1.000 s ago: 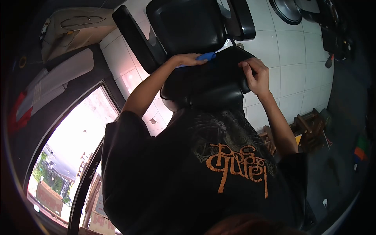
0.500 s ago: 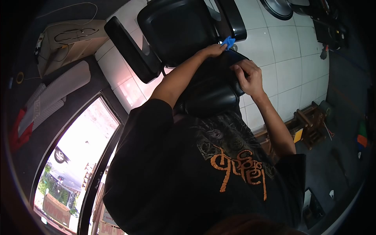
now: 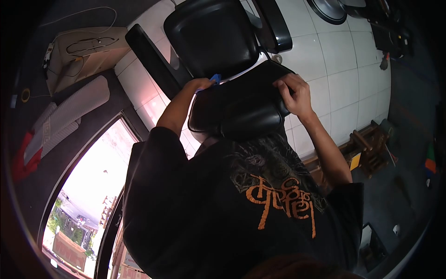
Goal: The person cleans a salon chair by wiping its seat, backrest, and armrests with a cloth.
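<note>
A black padded barber chair fills the upper middle, with its seat (image 3: 211,39) at the top and its backrest (image 3: 241,95) closer to my body. My left hand (image 3: 200,84) is closed on a blue cloth (image 3: 215,79) at the left end of the gap between seat and backrest. Curled over the backrest's right edge is my right hand (image 3: 296,94), gripping it; some of its fingertips are hidden. The left armrest (image 3: 153,60) lies just beyond my left hand, and the right armrest (image 3: 274,28) is farther up.
White floor tiles (image 3: 344,83) surround the chair. A wooden rack (image 3: 364,149) stands at right, a round black base (image 3: 330,11) at upper right. At left are a box with cables (image 3: 93,56), a rolled mat (image 3: 88,97) and a bright doorway (image 3: 97,162).
My left hand has slid the blue cloth from the right end of the seat-backrest gap to its left end. My right hand has stayed on the backrest edge.
</note>
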The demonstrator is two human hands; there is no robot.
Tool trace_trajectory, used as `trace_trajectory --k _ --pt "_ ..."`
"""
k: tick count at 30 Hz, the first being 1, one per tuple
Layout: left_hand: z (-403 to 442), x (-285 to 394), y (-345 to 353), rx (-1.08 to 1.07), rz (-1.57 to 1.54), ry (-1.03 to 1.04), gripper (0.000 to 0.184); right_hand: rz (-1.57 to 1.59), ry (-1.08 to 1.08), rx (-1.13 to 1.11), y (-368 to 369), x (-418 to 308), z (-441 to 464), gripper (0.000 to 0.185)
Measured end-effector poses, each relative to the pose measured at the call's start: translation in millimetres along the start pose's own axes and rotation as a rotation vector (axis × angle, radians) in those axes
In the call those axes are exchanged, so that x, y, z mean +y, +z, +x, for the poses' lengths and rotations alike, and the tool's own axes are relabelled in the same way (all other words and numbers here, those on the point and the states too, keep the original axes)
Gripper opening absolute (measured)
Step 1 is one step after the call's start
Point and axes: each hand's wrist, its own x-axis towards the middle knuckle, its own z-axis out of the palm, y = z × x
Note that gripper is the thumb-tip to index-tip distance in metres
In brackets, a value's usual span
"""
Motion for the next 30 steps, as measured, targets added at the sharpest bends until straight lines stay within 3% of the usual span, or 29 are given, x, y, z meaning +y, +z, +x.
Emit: trace_trajectory --k 3,7,11,13,15,20,25,28,30 --pt "9.6 33.0 8.8 -0.032 -0.147 0.117 0.069 0.003 0.004 0.013 0.1 -2.2 0.0 0.018" --pt "-41.4 156.4 11.6 0.028 -0.363 0.356 0.072 -0.001 0.023 0.0 -0.4 -1.8 -0.8 0.019" --pt "-83.9 240.6 6.2 -0.002 -0.407 0.666 0.075 0.005 0.035 0.005 -1.0 -2.9 -0.7 0.019" --pt "-73.1 259.5 16.2 0.094 -0.236 0.757 0.077 0.002 0.039 -0.006 -1.8 -2.6 -1.1 0.019" --pt "-99.7 258.9 19.6 0.218 -0.038 0.815 0.08 -0.006 0.045 -0.027 -2.5 -2.7 -2.5 0.019" --pt "-162.5 188.1 37.5 0.257 -0.034 0.736 0.077 -0.016 0.01 0.072 -4.4 -11.4 0.0 0.019" --pt "-251.8 116.2 49.7 0.091 -0.105 0.675 0.083 0.04 0.017 0.076 -3.2 -8.0 -0.1 0.019" --pt "-269.5 121.2 50.1 -0.002 -0.141 0.62 0.086 0.054 0.015 0.082 -2.9 -8.9 -0.5 0.018" --pt "-225.4 119.5 58.2 0.129 -0.054 0.696 0.081 0.049 -0.002 0.091 -1.7 -7.0 -0.5 0.018"
